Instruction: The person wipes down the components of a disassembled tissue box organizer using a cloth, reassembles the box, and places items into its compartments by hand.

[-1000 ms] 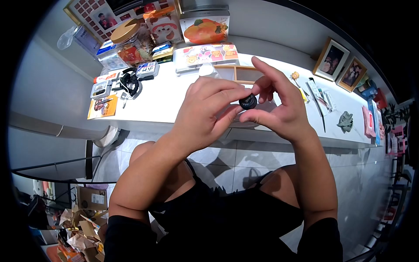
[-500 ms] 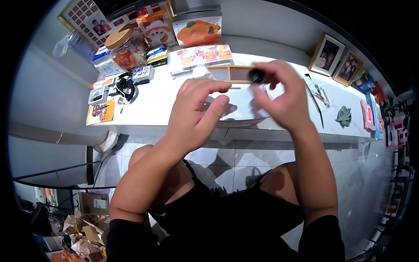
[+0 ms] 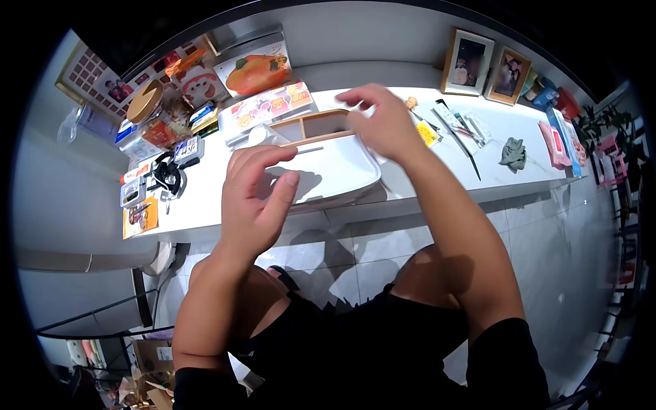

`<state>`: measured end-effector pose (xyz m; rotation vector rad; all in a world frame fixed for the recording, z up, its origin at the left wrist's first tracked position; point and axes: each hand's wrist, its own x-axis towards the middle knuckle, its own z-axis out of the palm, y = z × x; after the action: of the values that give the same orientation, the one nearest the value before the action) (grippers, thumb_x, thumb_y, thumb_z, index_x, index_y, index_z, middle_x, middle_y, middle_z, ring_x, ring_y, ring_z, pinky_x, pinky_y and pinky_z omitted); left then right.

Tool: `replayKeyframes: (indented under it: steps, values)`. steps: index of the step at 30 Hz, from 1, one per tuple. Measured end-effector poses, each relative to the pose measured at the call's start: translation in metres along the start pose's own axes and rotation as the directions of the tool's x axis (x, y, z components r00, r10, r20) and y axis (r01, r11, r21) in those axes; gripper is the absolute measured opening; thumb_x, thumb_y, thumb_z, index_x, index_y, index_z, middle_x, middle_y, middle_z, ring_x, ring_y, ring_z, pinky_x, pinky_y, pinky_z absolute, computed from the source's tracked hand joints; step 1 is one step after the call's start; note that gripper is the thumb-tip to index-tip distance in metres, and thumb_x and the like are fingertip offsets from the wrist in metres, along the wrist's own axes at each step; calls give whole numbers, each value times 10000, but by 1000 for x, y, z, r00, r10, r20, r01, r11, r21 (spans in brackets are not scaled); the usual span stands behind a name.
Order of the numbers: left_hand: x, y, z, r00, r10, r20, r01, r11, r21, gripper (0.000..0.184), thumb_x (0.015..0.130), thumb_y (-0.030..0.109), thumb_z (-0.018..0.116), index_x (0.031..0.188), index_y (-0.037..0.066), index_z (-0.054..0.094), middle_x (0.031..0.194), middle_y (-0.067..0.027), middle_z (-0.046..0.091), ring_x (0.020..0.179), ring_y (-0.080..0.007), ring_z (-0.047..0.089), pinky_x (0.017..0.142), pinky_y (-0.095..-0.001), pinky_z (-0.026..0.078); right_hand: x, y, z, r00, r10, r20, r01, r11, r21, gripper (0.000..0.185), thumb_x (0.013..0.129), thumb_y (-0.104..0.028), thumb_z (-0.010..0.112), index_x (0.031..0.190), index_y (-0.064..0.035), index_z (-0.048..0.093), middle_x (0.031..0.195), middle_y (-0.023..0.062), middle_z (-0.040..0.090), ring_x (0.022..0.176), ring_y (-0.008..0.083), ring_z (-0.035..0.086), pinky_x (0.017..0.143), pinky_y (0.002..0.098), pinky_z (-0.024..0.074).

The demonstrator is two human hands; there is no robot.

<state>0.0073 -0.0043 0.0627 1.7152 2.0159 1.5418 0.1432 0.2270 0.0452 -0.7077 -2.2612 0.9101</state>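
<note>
My left hand (image 3: 253, 195) is above the near left side of a white storage box (image 3: 342, 167), its thumb and fingers apart with nothing between them. My right hand (image 3: 389, 130) is at the right end of the box's wood-rimmed divided section (image 3: 303, 128). Its fingers point left, apart from the thumb, and I see nothing held in them. The hand hides part of that compartment. A small white object (image 3: 263, 136) stands at the left end of the divided section.
Behind the box lies a cartoon-printed box (image 3: 270, 109). Jars and packets, including a wooden-lidded jar (image 3: 145, 102), crowd the left. At right are a yellow card (image 3: 428, 133), a long black stick (image 3: 465, 154), a grey-green cloth (image 3: 512, 155) and picture frames (image 3: 469, 63).
The small black object in my right hand is no longer visible. That hand has moved to the compartment's right end. My view has turned to the right; my left hand keeps its shape.
</note>
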Motion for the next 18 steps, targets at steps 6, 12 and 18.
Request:
replayKeyframes:
  steps: [6,12,18]
  values:
    - [-2,-6,-3,996,88,-13,-87,993,73,198,946,178,764,1110,67,768,1129,-98,749,1109,-293,641,1014,-396,473,28,91,-54,827,501,-257,-556,796,-238,407,991,-226,646,1382,-169,742,1327,130,747,1118,229,720,919,389,591]
    - [1,-8,2,994,109,11,-110,990,89,152,936,158,767,1064,79,785,1128,-94,748,1112,-290,638,1013,-405,465,30,98,-44,829,537,-156,-484,548,-682,456,1004,-366,686,1436,-224,716,1385,106,715,1204,247,683,1057,431,542]
    - [1,-5,7,991,134,32,-136,984,115,126,924,162,777,1024,86,793,1117,-79,745,1117,-286,642,1026,-407,452,33,86,-33,912,329,-244,-399,846,-354,366,914,-210,760,1275,-154,754,1301,100,707,1127,230,659,988,387,528]
